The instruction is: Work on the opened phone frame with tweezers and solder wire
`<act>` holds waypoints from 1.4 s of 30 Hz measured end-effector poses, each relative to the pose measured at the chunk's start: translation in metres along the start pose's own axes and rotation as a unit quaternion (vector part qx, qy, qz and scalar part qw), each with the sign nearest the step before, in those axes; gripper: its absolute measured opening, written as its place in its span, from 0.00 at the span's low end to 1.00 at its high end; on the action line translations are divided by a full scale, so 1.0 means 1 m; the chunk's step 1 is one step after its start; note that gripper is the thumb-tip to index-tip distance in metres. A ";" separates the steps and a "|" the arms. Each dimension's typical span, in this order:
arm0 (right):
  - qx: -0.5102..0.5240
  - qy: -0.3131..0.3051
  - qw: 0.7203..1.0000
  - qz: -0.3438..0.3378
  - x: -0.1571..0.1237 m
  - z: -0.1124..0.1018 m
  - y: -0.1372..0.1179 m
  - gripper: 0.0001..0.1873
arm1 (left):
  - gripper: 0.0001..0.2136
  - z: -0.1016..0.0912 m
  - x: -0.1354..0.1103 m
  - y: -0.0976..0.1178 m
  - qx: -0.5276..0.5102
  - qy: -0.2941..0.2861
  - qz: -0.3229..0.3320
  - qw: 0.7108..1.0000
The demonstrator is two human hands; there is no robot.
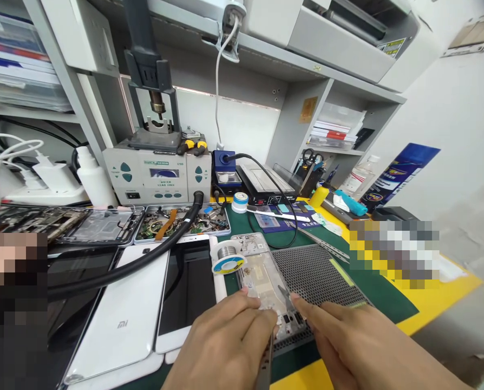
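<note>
An opened phone frame (258,271) lies on a perforated grey mat (315,271) in front of me. My left hand (229,341) rests on the frame's near end with its fingers curled together, and a thin metal tool (266,368) sticks out below it. My right hand (347,341) pinches metal tweezers (285,297) whose tip touches the frame. A spool of solder wire (228,259) sits by the frame's far left corner.
White phones (124,319) and a dark-screened phone (189,287) lie at left under a black hose (144,260). Behind them stand a hot-air rework station (156,176), parts trays (181,222), a white bottle (93,179) and a soldering iron stand (226,168). The yellow table edge (449,292) runs at right.
</note>
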State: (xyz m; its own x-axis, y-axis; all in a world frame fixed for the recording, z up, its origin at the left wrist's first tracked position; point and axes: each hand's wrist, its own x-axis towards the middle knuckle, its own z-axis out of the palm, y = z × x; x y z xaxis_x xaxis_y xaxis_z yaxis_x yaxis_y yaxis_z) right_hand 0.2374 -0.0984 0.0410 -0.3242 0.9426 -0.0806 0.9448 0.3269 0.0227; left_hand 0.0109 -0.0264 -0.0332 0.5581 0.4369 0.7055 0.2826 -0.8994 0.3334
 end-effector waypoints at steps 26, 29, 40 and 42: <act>-0.001 0.015 1.000 -0.009 -0.006 0.017 0.000 0.38 | 0.15 0.001 0.002 0.001 -0.021 0.003 -0.003 1.000; 0.017 0.001 1.000 0.012 -0.002 0.013 -0.005 0.35 | 0.14 0.001 0.004 0.003 -0.026 0.008 0.003 1.000; 0.040 -0.010 0.998 0.055 0.010 0.012 -0.019 0.26 | 0.13 -0.002 0.001 0.000 -0.035 -0.011 0.011 0.999; 0.052 -0.008 0.997 0.054 0.009 0.006 -0.014 0.26 | 0.12 -0.002 0.000 0.000 -0.039 -0.023 0.006 0.999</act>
State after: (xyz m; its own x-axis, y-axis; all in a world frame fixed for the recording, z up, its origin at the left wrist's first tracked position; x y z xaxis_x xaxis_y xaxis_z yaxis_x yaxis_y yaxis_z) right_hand 0.2209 -0.0947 0.0338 -0.2203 0.9704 -0.0985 0.9743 0.2141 -0.0704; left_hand 0.0097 -0.0261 -0.0319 0.5968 0.4252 0.6804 0.2148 -0.9017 0.3751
